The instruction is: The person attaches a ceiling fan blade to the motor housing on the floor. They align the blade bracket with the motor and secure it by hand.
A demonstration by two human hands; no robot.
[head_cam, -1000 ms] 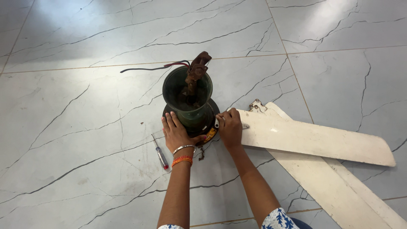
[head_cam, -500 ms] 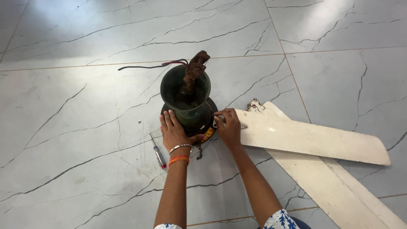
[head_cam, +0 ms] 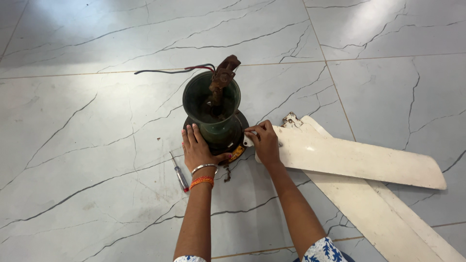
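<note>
The fan motor (head_cam: 216,127) is standing on the floor tiles (head_cam: 97,145), one white blade (head_cam: 354,157) meeting its rim, another blade (head_cam: 388,218) lying loose beneath — so the blade work is looking only partly through. The left hand (head_cam: 198,151) is lying flat and open against the motor's base, steadying it. The right hand (head_cam: 264,140) is curling its fingers over the blade's root at the rim. A screwdriver (head_cam: 178,172) is lying unused just beside the left wrist.
</note>
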